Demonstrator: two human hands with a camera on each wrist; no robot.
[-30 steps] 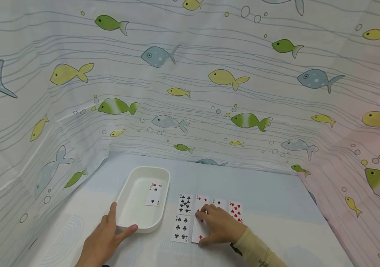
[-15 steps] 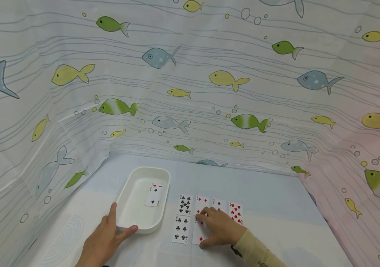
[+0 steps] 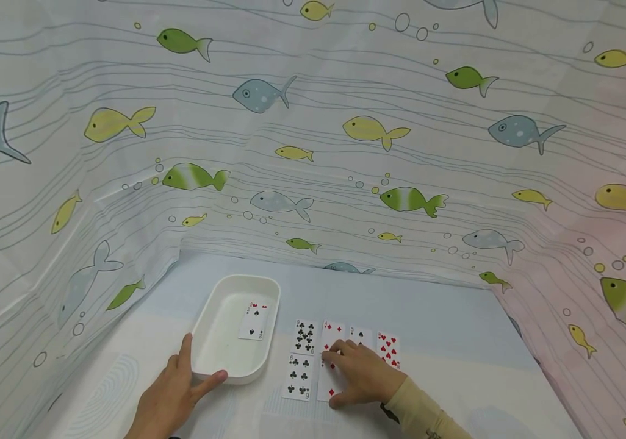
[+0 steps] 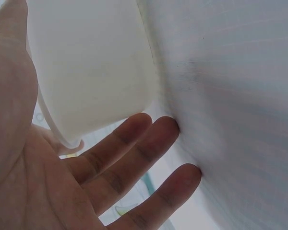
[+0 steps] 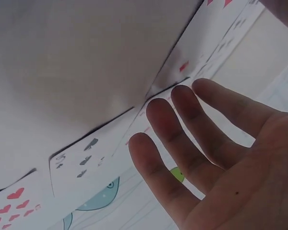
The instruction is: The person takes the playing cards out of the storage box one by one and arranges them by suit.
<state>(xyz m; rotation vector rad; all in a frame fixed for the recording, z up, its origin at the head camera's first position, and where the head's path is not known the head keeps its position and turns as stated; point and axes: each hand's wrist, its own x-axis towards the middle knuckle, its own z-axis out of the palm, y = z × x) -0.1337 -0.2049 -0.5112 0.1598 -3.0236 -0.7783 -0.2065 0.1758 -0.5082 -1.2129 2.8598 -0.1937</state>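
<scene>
My left hand (image 3: 170, 387) rests at the near-left corner of a white plastic tray (image 3: 225, 347), thumb and index finger along its rim. In the left wrist view its other fingers lie loosely extended, close to the tray's wall (image 4: 91, 62). Inside the tray, a two of spades (image 3: 252, 324) partly covers a red card. My right hand (image 3: 368, 373) is over the lower diamond card (image 3: 328, 390), its fingertips near the four of diamonds (image 3: 332, 332). The right wrist view shows the fingers loosely spread, holding nothing visible. The hand partly hides the cards beneath it.
A nine of clubs (image 3: 305, 337) and a six of clubs (image 3: 299, 378) lie between tray and right hand. Beyond that hand are a spade card (image 3: 361, 335) and a heart card (image 3: 388, 349). A fish-patterned sheet (image 3: 318, 183) encloses the table at the back and sides.
</scene>
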